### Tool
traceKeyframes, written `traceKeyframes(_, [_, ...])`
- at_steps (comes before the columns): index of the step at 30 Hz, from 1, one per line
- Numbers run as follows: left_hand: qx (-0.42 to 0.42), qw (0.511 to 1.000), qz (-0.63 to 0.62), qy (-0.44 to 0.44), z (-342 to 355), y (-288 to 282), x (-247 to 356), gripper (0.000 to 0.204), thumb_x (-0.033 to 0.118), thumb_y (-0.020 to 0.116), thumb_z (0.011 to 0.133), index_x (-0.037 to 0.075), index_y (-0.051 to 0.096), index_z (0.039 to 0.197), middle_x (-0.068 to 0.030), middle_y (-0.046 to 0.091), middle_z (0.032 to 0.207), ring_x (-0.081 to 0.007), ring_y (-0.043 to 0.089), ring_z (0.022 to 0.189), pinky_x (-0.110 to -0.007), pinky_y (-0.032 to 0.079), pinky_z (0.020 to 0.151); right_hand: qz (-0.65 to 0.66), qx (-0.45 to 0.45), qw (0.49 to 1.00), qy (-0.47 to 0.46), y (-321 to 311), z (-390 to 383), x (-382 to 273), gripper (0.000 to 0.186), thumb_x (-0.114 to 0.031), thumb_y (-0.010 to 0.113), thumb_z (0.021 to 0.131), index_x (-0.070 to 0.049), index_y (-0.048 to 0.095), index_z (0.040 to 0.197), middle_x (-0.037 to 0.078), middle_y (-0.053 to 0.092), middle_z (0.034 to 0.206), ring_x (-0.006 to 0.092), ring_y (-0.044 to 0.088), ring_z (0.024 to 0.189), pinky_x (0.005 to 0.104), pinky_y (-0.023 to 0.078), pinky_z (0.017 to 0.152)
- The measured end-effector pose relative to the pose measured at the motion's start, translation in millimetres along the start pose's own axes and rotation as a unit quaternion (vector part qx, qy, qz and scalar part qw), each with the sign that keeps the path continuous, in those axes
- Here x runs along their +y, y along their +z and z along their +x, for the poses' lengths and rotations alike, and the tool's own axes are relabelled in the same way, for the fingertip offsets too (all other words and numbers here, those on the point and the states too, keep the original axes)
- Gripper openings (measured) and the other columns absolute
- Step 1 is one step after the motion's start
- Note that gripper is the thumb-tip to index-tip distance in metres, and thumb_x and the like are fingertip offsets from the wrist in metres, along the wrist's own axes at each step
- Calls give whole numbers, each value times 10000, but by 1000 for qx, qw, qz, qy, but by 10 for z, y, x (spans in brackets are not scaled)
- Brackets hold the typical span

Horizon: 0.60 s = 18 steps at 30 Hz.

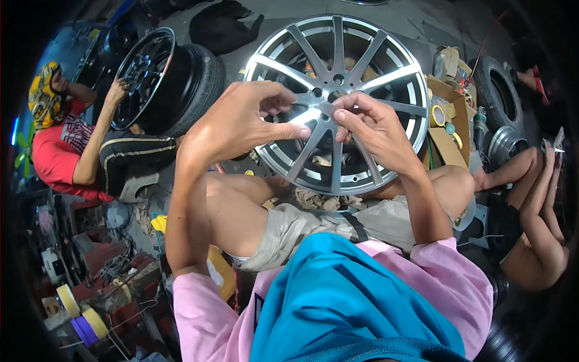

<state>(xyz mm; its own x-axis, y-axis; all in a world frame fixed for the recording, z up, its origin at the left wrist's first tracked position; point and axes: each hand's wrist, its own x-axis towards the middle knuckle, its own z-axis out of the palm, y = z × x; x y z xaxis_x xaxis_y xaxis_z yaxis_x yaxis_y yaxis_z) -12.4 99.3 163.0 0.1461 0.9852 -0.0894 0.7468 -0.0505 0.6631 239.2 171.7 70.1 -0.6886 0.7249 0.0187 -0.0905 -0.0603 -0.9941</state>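
Note:
A silver multi-spoke alloy wheel (395, 73) lies face up in front of my lap. Over the left side of its hub is my left hand (232, 123), open, with a gap between thumb and fingers and nothing between them. My right hand (379, 133) is closed just right of the hub. Its thumb and fingers pinch a small flat grey piece (327, 109), whose material I cannot make out. The piece points toward my left hand without touching it. Both hands partly cover the spokes.
At left, a person in red (57, 154) holds a dark wheel (145, 78) beside a tyre (202, 90). A black dog (222, 27) lies beyond. Right of my wheel stands a cardboard box (449, 96) with tape rolls. Another person's arm (543, 211) is at far right. Tools clutter the lower left.

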Motion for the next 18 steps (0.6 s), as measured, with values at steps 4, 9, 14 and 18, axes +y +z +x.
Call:
traceKeyframes(4, [-8, 995, -98, -30, 72, 126, 73, 561, 340, 939, 815, -50, 750, 1173, -83, 761, 939, -114, 669, 854, -289, 544, 739, -16, -7, 1000, -21, 18, 142, -15, 191, -151, 679, 1059, 17, 686, 1152, 22, 682, 995, 77, 670, 787, 246, 540, 697])
traceKeyframes(9, [31, 990, -134, -27, 78, 149, -96, 277, 246, 815, 947, -27, 773, 932, -65, 707, 704, -93, 619, 665, -299, 498, 608, -90, -61, 994, -22, 79, 254, -70, 148, -114, 696, 1029, 20, 686, 1091, 35, 658, 955, 90, 679, 785, 251, 553, 688])
traceKeyframes(14, [124, 992, -3, 23, -45, 138, -247, 250, 232, 804, 920, 3, 720, 866, -177, 684, 730, -313, 666, 626, -398, 517, 601, -259, -90, 961, -29, -57, 560, -99, 149, -94, 685, 1004, 21, 670, 1098, 97, 682, 961, 161, 700, 856, 312, 550, 761])
traceKeyframes(18, [116, 982, 26, 147, -102, 362, -64, 269, 283, 724, 979, 53, 664, 851, -163, 671, 757, -405, 686, 741, -509, 537, 679, -353, -55, 927, -112, -88, 1227, 97, 191, -111, 652, 1003, -4, 686, 1158, 130, 718, 1026, 260, 705, 970, 361, 529, 866])
